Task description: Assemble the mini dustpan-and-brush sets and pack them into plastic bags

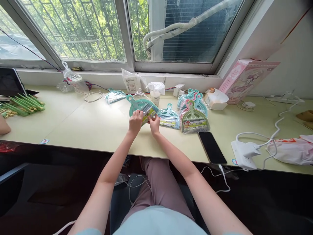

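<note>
Between my two hands a teal mini dustpan (139, 103) with a small brush and a printed label is held tilted above the table. My left hand (136, 122) is closed on its lower left edge. The fingers of my right hand (154, 124) pinch the label edge at its lower right. Just right of it lies a blue dustpan set (169, 117) in clear wrap. Farther right is a pile of wrapped sets, with a green dustpan (194, 116) on top. Another wrapped teal set (115, 96) lies at the back left.
A black phone (212, 147) lies at the table's front edge, on a white cable. Right of it stands a power strip (244, 155) with a charger. A tissue pack (216, 99) and a pink box (246, 80) stand behind. Green stalks (24, 104) and another person's arm (3, 125) are at left.
</note>
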`<move>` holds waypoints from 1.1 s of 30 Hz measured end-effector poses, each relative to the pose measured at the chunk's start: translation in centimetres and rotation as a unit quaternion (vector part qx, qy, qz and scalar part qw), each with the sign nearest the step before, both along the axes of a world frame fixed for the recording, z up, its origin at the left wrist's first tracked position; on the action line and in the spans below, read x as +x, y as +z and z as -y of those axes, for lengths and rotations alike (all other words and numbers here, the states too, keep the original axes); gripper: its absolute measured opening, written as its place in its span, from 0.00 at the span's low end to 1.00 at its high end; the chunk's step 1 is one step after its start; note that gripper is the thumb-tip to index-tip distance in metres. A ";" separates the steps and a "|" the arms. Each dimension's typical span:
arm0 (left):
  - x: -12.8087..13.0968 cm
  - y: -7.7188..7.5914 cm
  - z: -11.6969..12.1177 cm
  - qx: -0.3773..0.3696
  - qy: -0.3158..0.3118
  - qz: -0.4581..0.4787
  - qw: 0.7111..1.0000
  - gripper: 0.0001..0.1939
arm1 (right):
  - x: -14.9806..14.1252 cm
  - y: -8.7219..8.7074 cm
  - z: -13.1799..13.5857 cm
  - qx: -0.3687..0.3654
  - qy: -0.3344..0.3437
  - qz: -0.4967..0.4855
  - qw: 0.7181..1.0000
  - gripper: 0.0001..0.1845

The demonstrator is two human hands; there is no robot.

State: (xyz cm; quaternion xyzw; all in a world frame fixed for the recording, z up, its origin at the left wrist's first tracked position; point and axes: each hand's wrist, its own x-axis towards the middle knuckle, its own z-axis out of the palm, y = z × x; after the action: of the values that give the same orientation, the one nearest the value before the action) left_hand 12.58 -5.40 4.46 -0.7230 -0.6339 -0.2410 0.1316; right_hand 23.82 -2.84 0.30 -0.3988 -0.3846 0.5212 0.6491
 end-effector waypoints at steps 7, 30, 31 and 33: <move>-0.7 -0.8 0.8 0.012 -0.026 0.075 0.997 0.17 | 0.3 0.3 0.1 -0.011 -0.029 -0.022 0.999 0.16; 0.0 -1.6 -2.1 -0.093 -0.181 0.731 0.651 0.40 | 1.0 1.5 0.4 -0.014 -0.047 -0.058 0.997 0.27; 0.8 -2.1 -1.5 -0.078 -0.183 0.734 0.650 0.41 | 1.1 1.6 0.4 -0.015 -0.052 -0.065 0.996 0.27; 2.1 -3.1 -0.1 -0.082 -0.196 0.736 0.642 0.39 | 1.4 1.9 0.3 -0.018 -0.063 -0.075 0.995 0.26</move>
State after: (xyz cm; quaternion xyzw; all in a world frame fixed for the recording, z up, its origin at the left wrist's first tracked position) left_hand 14.69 -5.26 1.40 -0.4218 -0.3825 -0.6611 -0.4886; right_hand 25.18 -3.13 2.16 -0.3935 -0.2994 0.5142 0.7008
